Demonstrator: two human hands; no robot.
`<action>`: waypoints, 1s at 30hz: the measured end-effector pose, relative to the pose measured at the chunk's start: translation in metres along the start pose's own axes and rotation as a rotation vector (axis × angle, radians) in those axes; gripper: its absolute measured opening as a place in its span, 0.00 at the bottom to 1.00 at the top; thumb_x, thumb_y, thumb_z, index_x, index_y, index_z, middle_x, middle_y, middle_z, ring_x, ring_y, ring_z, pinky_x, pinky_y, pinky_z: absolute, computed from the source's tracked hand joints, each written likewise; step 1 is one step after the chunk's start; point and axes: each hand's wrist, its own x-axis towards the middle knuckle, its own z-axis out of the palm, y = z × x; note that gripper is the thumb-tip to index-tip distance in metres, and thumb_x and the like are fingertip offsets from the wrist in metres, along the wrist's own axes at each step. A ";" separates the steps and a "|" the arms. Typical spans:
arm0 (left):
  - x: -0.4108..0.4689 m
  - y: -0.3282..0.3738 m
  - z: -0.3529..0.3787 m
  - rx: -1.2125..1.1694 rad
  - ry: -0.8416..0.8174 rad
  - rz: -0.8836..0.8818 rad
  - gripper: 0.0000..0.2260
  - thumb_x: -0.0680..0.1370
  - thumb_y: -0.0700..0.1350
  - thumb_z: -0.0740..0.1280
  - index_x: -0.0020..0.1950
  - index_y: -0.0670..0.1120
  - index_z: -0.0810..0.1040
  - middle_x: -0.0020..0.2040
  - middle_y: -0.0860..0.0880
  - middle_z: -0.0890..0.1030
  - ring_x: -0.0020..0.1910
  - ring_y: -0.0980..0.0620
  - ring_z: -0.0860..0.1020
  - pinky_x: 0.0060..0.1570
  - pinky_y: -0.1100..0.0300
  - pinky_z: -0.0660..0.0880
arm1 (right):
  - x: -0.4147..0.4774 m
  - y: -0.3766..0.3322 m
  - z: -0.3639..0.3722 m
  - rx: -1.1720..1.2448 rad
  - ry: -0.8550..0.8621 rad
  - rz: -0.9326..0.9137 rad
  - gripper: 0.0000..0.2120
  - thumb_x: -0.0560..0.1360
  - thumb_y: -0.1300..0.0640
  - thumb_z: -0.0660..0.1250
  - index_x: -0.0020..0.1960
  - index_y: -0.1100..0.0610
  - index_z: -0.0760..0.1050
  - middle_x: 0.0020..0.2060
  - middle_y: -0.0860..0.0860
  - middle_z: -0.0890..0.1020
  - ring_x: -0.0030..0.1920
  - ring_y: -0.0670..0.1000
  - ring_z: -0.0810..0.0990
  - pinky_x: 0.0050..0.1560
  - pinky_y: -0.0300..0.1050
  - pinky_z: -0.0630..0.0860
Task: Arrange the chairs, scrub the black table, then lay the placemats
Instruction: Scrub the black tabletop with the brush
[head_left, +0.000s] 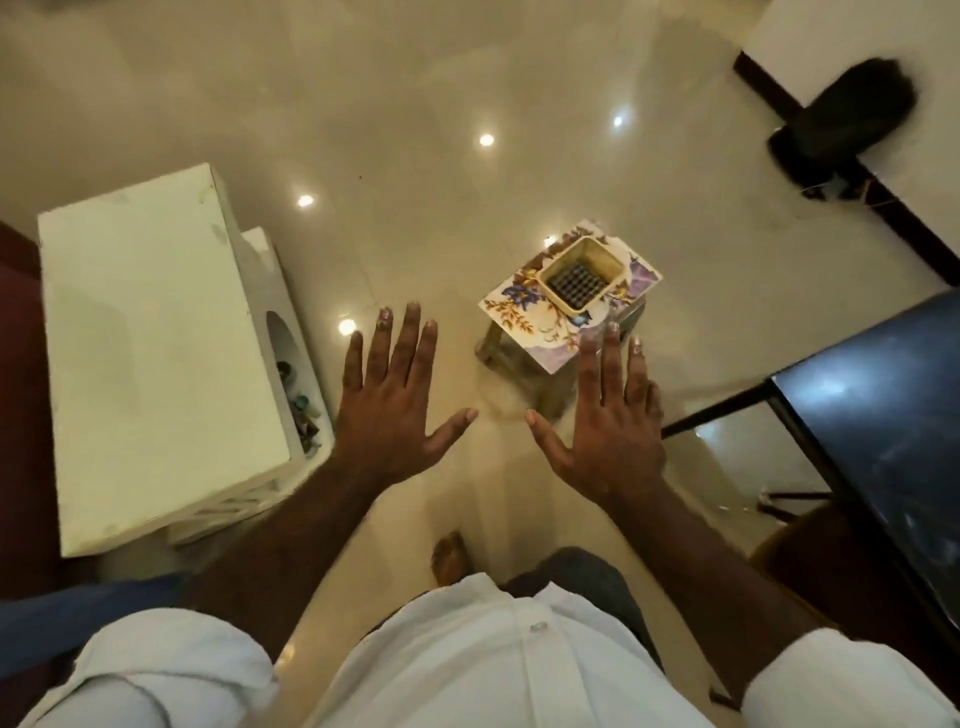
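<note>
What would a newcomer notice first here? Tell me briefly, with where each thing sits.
The left hand and right hand spread open, backs up, in the middle above the glossy cream floor. Just beyond the right hand stands a small floral-topped stool carrying a cream square container with a dark grid inside. A glossy black table cuts in at the right edge.

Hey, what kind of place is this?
Probably a room in a home, perhaps a dining area: it has a glossy tiled floor, a black table and a small floral stool.
</note>
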 end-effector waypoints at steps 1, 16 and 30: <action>0.011 -0.016 0.001 -0.004 -0.007 -0.017 0.50 0.82 0.76 0.56 0.91 0.44 0.45 0.91 0.43 0.41 0.89 0.38 0.40 0.84 0.30 0.49 | 0.017 -0.009 0.003 0.007 -0.016 -0.001 0.55 0.79 0.21 0.57 0.91 0.54 0.42 0.90 0.57 0.43 0.88 0.67 0.48 0.82 0.71 0.59; 0.255 -0.140 0.035 -0.024 -0.076 -0.135 0.51 0.81 0.78 0.54 0.91 0.46 0.41 0.90 0.45 0.38 0.89 0.40 0.38 0.85 0.31 0.49 | 0.325 -0.046 0.049 0.058 -0.043 -0.046 0.55 0.79 0.21 0.57 0.91 0.53 0.40 0.90 0.56 0.42 0.88 0.67 0.49 0.84 0.70 0.53; 0.529 -0.280 0.058 -0.027 -0.115 0.108 0.49 0.82 0.77 0.54 0.91 0.44 0.49 0.91 0.44 0.43 0.90 0.39 0.43 0.84 0.30 0.54 | 0.572 -0.092 0.078 -0.012 -0.073 0.190 0.52 0.81 0.21 0.51 0.91 0.53 0.39 0.89 0.57 0.38 0.89 0.64 0.43 0.85 0.71 0.56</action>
